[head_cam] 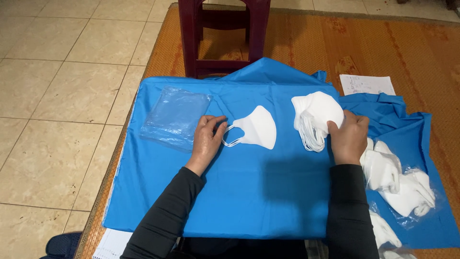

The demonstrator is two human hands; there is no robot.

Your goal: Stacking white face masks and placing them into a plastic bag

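Where the blue cloth [268, 192] spreads over the woven mat [383, 43], a stack of clear plastic bags [175, 117] lies flat at its left end, with nothing visible inside. To your right, bagged masks [402, 184] sit in clear wrappers, each holding white folded masks. Your left hand [207, 139] rests palm down on the cloth, fingers loosely curled and touching the ear loops of a single white mask [256, 127], which lies folded flat, pointed toward the right. Your right hand [349, 138] grips a stack of masks [316, 117], fingers closed on its edge; the stack is white, fanned, with its loops hanging down. A dark red plastic stool [223, 33] stands beyond the cloth, and a printed sheet [366, 85] lies far right.
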